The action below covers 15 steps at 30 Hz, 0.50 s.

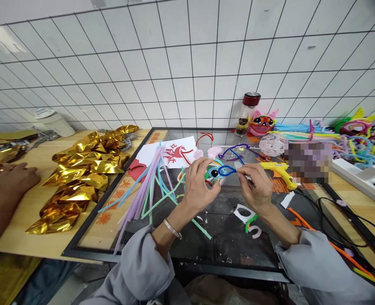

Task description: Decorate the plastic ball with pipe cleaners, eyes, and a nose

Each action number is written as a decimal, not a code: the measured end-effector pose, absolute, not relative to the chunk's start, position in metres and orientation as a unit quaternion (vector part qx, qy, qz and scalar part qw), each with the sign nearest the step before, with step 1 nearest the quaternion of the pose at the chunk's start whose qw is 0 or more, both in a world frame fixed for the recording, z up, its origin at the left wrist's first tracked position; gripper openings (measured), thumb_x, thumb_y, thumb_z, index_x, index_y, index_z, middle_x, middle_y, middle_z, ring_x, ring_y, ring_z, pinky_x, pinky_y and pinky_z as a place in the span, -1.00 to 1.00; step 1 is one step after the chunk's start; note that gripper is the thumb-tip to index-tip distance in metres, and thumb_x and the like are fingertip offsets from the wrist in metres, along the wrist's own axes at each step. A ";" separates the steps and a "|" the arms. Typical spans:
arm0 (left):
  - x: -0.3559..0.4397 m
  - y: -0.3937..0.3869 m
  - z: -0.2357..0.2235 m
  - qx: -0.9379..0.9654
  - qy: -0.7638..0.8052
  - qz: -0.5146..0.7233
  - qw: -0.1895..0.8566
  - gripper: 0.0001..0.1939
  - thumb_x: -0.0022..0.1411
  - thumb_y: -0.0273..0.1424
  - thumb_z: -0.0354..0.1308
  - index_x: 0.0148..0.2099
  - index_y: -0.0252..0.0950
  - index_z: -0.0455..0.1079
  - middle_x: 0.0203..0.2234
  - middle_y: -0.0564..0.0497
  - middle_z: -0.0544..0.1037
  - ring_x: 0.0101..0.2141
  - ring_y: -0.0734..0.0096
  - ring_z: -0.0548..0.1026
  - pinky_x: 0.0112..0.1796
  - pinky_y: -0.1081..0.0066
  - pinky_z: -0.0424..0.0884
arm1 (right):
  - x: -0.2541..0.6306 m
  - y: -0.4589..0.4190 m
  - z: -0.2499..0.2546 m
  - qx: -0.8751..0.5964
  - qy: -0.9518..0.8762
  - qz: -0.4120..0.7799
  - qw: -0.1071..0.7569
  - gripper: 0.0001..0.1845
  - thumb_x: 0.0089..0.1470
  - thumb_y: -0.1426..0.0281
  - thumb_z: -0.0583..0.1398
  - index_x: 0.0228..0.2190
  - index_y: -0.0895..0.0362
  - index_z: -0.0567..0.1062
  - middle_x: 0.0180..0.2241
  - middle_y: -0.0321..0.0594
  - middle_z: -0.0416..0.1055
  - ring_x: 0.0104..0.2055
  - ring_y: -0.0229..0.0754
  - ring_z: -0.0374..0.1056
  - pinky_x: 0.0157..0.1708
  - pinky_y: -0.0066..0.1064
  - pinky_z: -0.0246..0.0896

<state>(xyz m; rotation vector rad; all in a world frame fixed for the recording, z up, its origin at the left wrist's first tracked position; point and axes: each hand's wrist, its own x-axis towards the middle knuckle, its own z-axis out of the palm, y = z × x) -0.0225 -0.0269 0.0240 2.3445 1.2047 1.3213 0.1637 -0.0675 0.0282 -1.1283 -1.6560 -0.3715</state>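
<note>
My left hand is closed around a small, round, many-coloured pipe-cleaner face with a black eye. Most of that piece is covered by my fingers. Between the thumb and fingers of my right hand is a blue pipe cleaner bent into a teardrop loop. The loop lies over or against the face's right side; whether it is attached I cannot tell. Just behind my right hand lies a yellow glue gun. Below the hands are a white paper cutout and a curled green pipe-cleaner piece.
Purple, blue and green pipe cleaners fan out on the glass-topped board, near white paper. A bottle and a pink pipe-cleaner face stand behind. Gold foil pieces and another person's hand are left; a black cable runs right.
</note>
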 end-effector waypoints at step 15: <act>-0.027 -0.055 0.036 0.793 0.216 0.557 0.122 -0.73 0.41 -0.36 0.01 0.07 -0.30 0.41 -0.16 -0.15 0.60 -0.39 0.44 0.54 -0.35 0.41 0.51 | 0.168 -0.085 0.041 -0.401 -0.733 -0.110 0.538 -0.80 0.20 0.53 0.15 -0.25 0.03 0.53 -0.37 -0.20 0.52 -0.31 -0.13 0.46 -0.31 -0.29 0.37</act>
